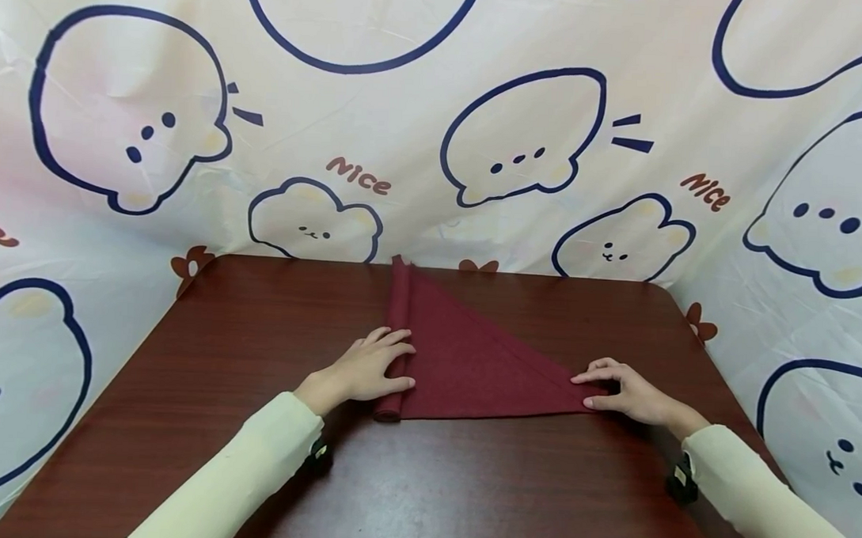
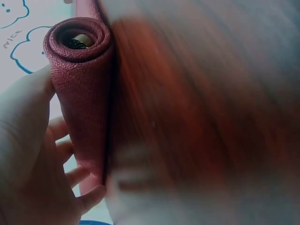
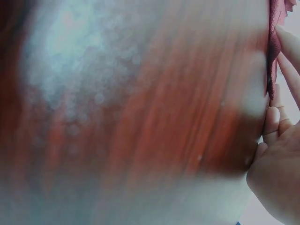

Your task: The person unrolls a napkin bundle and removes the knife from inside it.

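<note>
A dark red cloth [image 1: 485, 366] lies on the table, its left side rolled into a tube [image 1: 399, 299] and its flat part tapering to a corner at the right. My left hand [image 1: 366, 367] rests across the tube with fingers spread and extended. The left wrist view shows the tube's spiral end [image 2: 79, 41], with the left hand [image 2: 37, 159] alongside. At the right corner, the thumb and fingers of my right hand [image 1: 629, 393] touch the cloth. In the right wrist view the right hand [image 3: 281, 154] is beside the cloth's edge [image 3: 274, 51].
The brown wooden table [image 1: 480, 484] extends around the cloth. Behind it and at both sides hangs a pale curtain [image 1: 421, 142] with blue cartoon outlines. The tube's far end reaches the table's back edge.
</note>
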A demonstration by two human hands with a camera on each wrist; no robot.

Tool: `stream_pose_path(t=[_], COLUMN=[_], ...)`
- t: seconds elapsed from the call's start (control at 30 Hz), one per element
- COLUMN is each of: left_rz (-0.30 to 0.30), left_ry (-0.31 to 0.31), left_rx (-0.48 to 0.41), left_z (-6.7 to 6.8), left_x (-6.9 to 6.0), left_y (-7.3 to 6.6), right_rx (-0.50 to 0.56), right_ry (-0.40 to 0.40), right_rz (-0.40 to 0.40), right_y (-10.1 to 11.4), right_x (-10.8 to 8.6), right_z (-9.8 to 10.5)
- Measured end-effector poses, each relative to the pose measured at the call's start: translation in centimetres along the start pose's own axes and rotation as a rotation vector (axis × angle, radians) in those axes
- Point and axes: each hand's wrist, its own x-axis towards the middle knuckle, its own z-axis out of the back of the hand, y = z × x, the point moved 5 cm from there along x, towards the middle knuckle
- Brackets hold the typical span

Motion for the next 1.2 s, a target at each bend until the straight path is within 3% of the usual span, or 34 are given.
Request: stream_pose_path(t=[0.33, 0.83, 1.2], left_rz=[0.011, 0.01, 0.019], left_ry=[-0.011, -0.036, -0.024], left_rx=[-0.093, -0.163, -0.172], left_z=[0.2, 0.4, 0.8], left_x=[-0.7, -2.0, -2.1], left_y=[0.9, 2.9, 2.9], right_rx=[0.007, 0.009, 0.008], right_ry=[0.009, 0.01, 0.007], right_rz=[-0.008, -0.004, -0.002], right_y=[0.1, 0.1, -0.1], right_x=[-0.1, -0.1, 0.0], right_z=[0.1, 0.1, 0.1])
